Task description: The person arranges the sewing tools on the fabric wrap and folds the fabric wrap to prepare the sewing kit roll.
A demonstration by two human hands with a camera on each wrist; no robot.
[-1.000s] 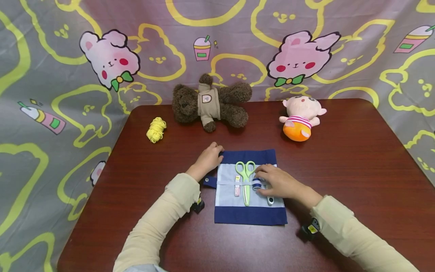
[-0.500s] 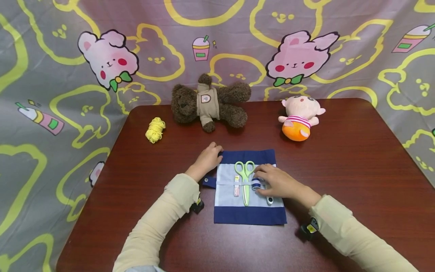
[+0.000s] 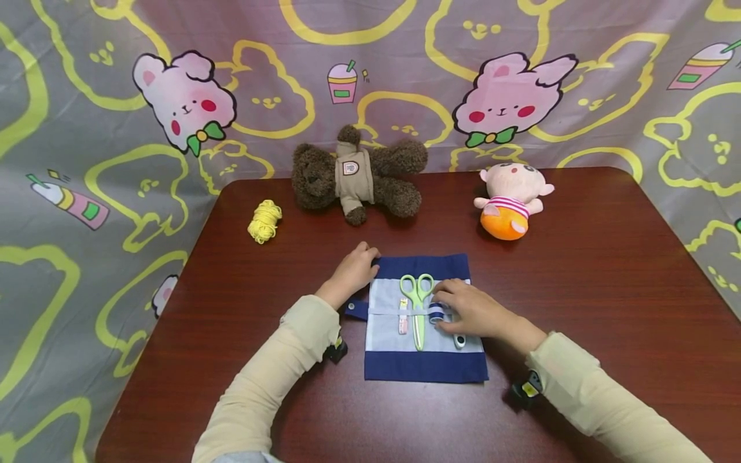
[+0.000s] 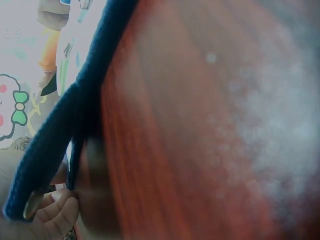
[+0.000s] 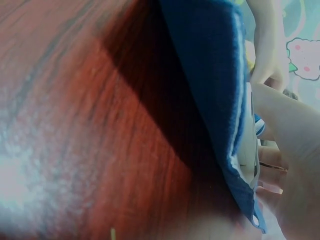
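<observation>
A navy and light-blue cloth tool roll (image 3: 427, 368) lies unrolled on the table, a pale elastic strap across its middle. My left hand (image 3: 353, 273) pinches its far left corner. Under the strap sit green-handled scissors (image 3: 419, 299), a small pink and yellow folded strip (image 3: 403, 318) and a blue-and-white spool (image 3: 437, 313). My right hand (image 3: 477, 308) is curled over the right part, its thumb and forefinger on either side of the spool. A white tool end with a dark oval (image 3: 460, 341) sticks out below that hand; the rest is hidden under the palm.
Behind the cloth lie a brown teddy bear (image 3: 356, 177) and a plush doll in orange shorts (image 3: 509, 202). A yellow yarn skein (image 3: 265, 221) is at the back left. A snap tab (image 3: 356, 310) juts from the cloth's left edge. A printed curtain (image 3: 405, 64) surrounds the table.
</observation>
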